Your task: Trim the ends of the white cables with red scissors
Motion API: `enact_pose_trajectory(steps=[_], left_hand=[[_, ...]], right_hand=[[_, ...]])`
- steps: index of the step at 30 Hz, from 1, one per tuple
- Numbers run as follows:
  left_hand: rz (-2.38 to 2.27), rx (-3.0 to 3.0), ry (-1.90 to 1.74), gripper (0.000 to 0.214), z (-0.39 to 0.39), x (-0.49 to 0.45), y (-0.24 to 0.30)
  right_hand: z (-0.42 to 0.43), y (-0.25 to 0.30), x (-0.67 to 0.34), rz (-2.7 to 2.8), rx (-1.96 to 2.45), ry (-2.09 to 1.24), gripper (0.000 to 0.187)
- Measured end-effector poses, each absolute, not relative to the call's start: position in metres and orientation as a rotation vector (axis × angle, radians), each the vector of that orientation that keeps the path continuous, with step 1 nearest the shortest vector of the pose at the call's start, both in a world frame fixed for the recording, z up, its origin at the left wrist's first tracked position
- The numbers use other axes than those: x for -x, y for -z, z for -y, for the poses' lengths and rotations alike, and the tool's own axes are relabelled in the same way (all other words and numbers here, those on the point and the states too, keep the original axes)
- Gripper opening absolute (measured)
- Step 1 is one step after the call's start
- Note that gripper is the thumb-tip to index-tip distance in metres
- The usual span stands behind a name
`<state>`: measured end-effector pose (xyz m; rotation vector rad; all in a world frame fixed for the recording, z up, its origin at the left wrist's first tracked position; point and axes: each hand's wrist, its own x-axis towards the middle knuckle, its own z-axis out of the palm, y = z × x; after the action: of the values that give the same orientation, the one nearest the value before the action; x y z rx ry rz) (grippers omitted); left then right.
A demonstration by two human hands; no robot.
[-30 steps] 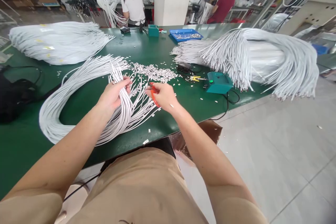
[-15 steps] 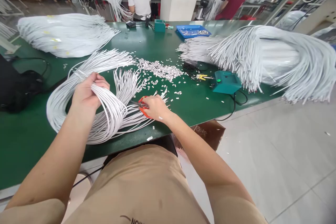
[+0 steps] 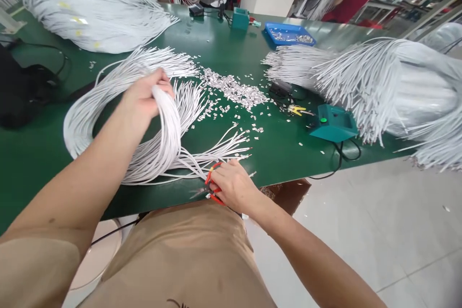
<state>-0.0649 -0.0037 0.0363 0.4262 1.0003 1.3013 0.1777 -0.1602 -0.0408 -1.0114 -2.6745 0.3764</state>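
My left hand (image 3: 149,92) is closed around a looped bundle of white cables (image 3: 169,127), lifting part of it off the green table (image 3: 231,139). More of the coil curves round to the left, beneath my forearm. My right hand (image 3: 234,183) grips red-handled scissors (image 3: 213,185), whose blades point left near the table's front edge. Loose cable ends fan out just above that hand, some with reddish tips. Beyond them lies a scattered heap of small silvery-white pieces (image 3: 234,89).
Large white cable bundles lie at back left (image 3: 90,14) and right (image 3: 404,77). A teal box (image 3: 334,122) with a black cord, yellow-handled pliers (image 3: 298,109) and a blue tray (image 3: 290,33) are on the table. A brown box (image 3: 292,195) stands below the edge. Two people are beyond.
My right hand has drawn the scissors out of the cables, toward the table's front edge. My left hand still holds the bundle, now raised a little farther away. The view has shifted.
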Motion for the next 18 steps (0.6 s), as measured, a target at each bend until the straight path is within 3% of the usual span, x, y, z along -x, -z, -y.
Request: enact_pose_trajectory(steps=[5, 11, 18], left_hand=[[-0.917, -0.372, -1.031, 0.007, -0.009, 0.039, -0.008], [-1.001, -0.599, -0.822, 0.033, -0.006, 0.045, 0.002], [-1.041, -0.835, -0.769, 0.03, -0.011, 0.026, -0.005]], right_hand=[[0.133, 0.015, -0.206, 2.563, 1.189, -0.795, 0.014], [0.049, -0.013, -0.217, 1.729, 1.505, -1.062, 0.023], [-0.036, 0.02, -0.165, 1.169, 1.182, -1.515, 0.031]])
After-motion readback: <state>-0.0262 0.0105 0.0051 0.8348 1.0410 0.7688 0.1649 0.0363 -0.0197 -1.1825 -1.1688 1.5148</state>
